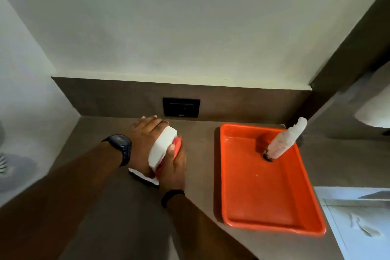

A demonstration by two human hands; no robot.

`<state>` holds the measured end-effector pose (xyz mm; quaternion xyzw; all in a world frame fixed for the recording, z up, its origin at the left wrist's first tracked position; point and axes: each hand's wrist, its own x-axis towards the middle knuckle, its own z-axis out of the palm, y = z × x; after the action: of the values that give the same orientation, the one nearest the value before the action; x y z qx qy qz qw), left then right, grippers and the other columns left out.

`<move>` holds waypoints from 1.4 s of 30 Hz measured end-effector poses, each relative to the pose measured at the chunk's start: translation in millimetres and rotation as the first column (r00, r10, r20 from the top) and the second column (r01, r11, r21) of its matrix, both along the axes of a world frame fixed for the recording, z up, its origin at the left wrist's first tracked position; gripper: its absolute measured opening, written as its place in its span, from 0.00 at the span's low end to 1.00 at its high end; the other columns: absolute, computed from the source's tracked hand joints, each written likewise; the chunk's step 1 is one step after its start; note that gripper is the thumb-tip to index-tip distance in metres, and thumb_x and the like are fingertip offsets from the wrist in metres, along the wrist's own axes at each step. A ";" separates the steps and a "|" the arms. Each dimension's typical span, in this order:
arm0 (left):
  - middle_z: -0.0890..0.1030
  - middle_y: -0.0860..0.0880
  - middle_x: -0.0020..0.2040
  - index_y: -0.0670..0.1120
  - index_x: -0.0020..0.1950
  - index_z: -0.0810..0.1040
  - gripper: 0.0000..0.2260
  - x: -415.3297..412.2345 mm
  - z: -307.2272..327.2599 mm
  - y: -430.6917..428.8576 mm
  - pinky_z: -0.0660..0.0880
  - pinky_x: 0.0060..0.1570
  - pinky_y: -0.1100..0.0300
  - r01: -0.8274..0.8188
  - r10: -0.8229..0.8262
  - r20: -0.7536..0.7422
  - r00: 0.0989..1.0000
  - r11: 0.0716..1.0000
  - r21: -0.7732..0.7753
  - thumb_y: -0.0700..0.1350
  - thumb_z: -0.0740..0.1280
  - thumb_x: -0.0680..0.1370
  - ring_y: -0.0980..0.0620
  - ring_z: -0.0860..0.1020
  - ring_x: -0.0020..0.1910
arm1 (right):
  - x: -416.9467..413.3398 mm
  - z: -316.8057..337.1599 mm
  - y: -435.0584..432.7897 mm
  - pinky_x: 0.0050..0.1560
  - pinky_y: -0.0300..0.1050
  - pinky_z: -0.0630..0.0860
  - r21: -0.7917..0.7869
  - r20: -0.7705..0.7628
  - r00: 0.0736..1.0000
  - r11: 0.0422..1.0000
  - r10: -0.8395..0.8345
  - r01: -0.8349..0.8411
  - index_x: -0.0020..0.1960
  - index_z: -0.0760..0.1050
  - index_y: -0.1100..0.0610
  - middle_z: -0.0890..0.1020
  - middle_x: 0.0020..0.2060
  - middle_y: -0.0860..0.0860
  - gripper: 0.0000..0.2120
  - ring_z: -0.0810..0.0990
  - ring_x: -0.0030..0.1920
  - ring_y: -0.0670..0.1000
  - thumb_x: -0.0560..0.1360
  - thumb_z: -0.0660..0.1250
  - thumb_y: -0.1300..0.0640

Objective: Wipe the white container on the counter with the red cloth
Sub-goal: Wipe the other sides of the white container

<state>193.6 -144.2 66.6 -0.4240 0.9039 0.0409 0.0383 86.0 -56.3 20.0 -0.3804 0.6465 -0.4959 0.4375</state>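
A white box-shaped container (161, 148) stands tilted on the brown counter (118, 207), near the back wall. My left hand (145, 133) lies over its top and left side and holds it. My right hand (174, 170) presses a red cloth (177, 145) against the container's right side; only a small part of the cloth shows between my fingers and the container. A flat white piece (145, 178) lies on the counter under the container, partly hidden by my hands.
An orange tray (270, 202) lies to the right with a translucent spray bottle (285, 141) standing in it. A black wall socket (181, 107) sits in the brown backsplash behind my hands. A pale surface (358, 217) borders the counter at the lower right.
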 end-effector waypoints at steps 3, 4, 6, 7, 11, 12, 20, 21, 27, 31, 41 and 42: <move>0.68 0.46 0.68 0.48 0.72 0.57 0.59 0.1 -2.4 -0.7 0.59 0.70 0.42 -0.005 0.004 -0.022 1.000 1.000 -0.009 0.71 0.72 0.48 0.41 0.63 0.70 | 2.1 -3.0 0.1 0.79 0.56 0.55 -0.041 -0.021 1.000 0.999 -0.011 0.010 0.75 0.54 0.40 0.62 0.77 0.48 0.36 0.58 0.77 0.50 0.71 0.43 0.27; 0.67 0.46 0.69 0.48 0.72 0.55 0.59 0.1 -1.8 -1.2 0.58 0.70 0.42 -0.009 0.009 -0.021 1.000 1.000 -0.002 0.71 0.72 0.48 0.41 0.62 0.70 | 2.7 -2.5 -1.2 0.77 0.60 0.59 -0.046 0.001 1.000 0.999 -0.029 0.029 0.75 0.56 0.44 0.65 0.76 0.51 0.37 0.62 0.76 0.52 0.72 0.43 0.28; 0.66 0.45 0.70 0.48 0.73 0.54 0.60 0.2 -0.5 -1.7 0.57 0.71 0.43 -0.011 0.011 -0.003 1.000 1.000 0.001 0.72 0.72 0.49 0.42 0.61 0.71 | 4.1 1.8 -3.4 0.73 0.61 0.65 -0.068 0.055 0.996 0.995 -0.070 0.074 0.72 0.62 0.45 0.71 0.71 0.52 0.35 0.68 0.72 0.53 0.72 0.45 0.27; 0.66 0.45 0.70 0.47 0.73 0.53 0.60 0.3 -0.4 -2.2 0.57 0.71 0.43 -0.003 0.003 0.011 1.000 1.000 -0.007 0.72 0.72 0.49 0.42 0.61 0.71 | 5.2 3.5 -3.4 0.72 0.61 0.66 -0.079 0.077 0.993 0.993 -0.087 0.093 0.70 0.64 0.44 0.73 0.69 0.52 0.35 0.70 0.70 0.54 0.71 0.45 0.25; 0.69 0.42 0.68 0.44 0.72 0.57 0.59 2.3 -3.0 -2.4 0.61 0.69 0.42 0.020 -0.020 0.001 1.000 0.998 -0.054 0.71 0.72 0.49 0.39 0.65 0.68 | 10.0 4.6 1.4 0.72 0.60 0.67 -0.092 0.056 0.989 0.986 -0.136 0.141 0.71 0.65 0.49 0.72 0.69 0.52 0.36 0.69 0.71 0.53 0.74 0.45 0.28; 0.69 0.42 0.67 0.43 0.72 0.58 0.59 2.8 -4.0 -2.2 0.61 0.68 0.42 0.018 -0.018 -0.005 1.000 0.998 -0.060 0.70 0.72 0.49 0.39 0.67 0.67 | 9.7 3.6 0.8 0.71 0.59 0.67 -0.092 0.052 0.987 0.984 -0.150 0.154 0.71 0.66 0.50 0.73 0.68 0.52 0.34 0.70 0.70 0.52 0.75 0.46 0.31; 0.69 0.44 0.66 0.46 0.72 0.56 0.62 5.9 -9.8 -7.1 0.61 0.67 0.44 0.011 -0.010 0.006 1.000 0.998 -0.068 0.73 0.71 0.46 0.41 0.68 0.65 | 10.5 5.1 -2.2 0.68 0.59 0.69 -0.089 0.081 0.978 0.976 -0.192 0.199 0.66 0.70 0.52 0.78 0.63 0.53 0.28 0.74 0.65 0.54 0.76 0.48 0.37; 0.70 0.44 0.66 0.46 0.72 0.56 0.62 5.8 -9.8 -6.6 0.61 0.67 0.44 0.009 -0.009 0.001 1.000 0.998 -0.069 0.73 0.71 0.45 0.41 0.69 0.64 | 10.1 3.2 -2.0 0.69 0.59 0.69 -0.083 0.086 0.980 0.979 -0.179 0.186 0.67 0.70 0.51 0.77 0.64 0.53 0.28 0.73 0.66 0.53 0.77 0.48 0.37; 0.65 0.44 0.70 0.47 0.73 0.52 0.63 1.8 0.4 -3.2 0.59 0.71 0.44 -0.011 0.012 0.052 0.999 1.000 -0.019 0.72 0.70 0.46 0.43 0.63 0.69 | -0.7 2.6 -16.5 0.69 0.62 0.69 0.082 0.168 0.979 0.991 -0.116 0.103 0.68 0.66 0.50 0.73 0.65 0.52 0.18 0.71 0.66 0.55 0.82 0.51 0.45; 0.65 0.45 0.70 0.47 0.73 0.53 0.62 1.2 1.1 -3.3 0.59 0.71 0.43 -0.004 0.006 0.088 0.996 1.000 -0.020 0.73 0.70 0.47 0.43 0.63 0.69 | 5.6 7.1 -13.8 0.70 0.62 0.68 0.016 0.117 0.986 0.993 -0.119 0.118 0.68 0.65 0.46 0.70 0.61 0.45 0.18 0.71 0.67 0.53 0.82 0.50 0.42; 0.65 0.46 0.70 0.47 0.73 0.50 0.63 2.9 1.3 -2.6 0.60 0.71 0.44 -0.021 0.023 0.076 0.997 0.999 -0.029 0.75 0.67 0.46 0.44 0.63 0.68 | 1.1 11.2 -30.2 0.66 0.57 0.75 0.248 0.185 0.957 0.953 -0.225 0.176 0.64 0.70 0.54 0.77 0.62 0.54 0.17 0.76 0.61 0.53 0.81 0.53 0.46; 0.65 0.45 0.70 0.47 0.73 0.51 0.63 2.7 2.4 -2.0 0.59 0.71 0.44 -0.017 0.020 0.084 0.996 0.999 -0.029 0.75 0.67 0.46 0.44 0.63 0.68 | 0.7 13.4 -30.4 0.66 0.58 0.75 0.250 0.199 0.952 0.951 -0.232 0.179 0.64 0.70 0.54 0.77 0.62 0.55 0.17 0.76 0.62 0.54 0.81 0.53 0.46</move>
<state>196.3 -146.3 69.1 -0.4342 0.8980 0.0103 0.0702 86.7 -86.7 33.4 -0.1987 0.6817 -0.5011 0.4947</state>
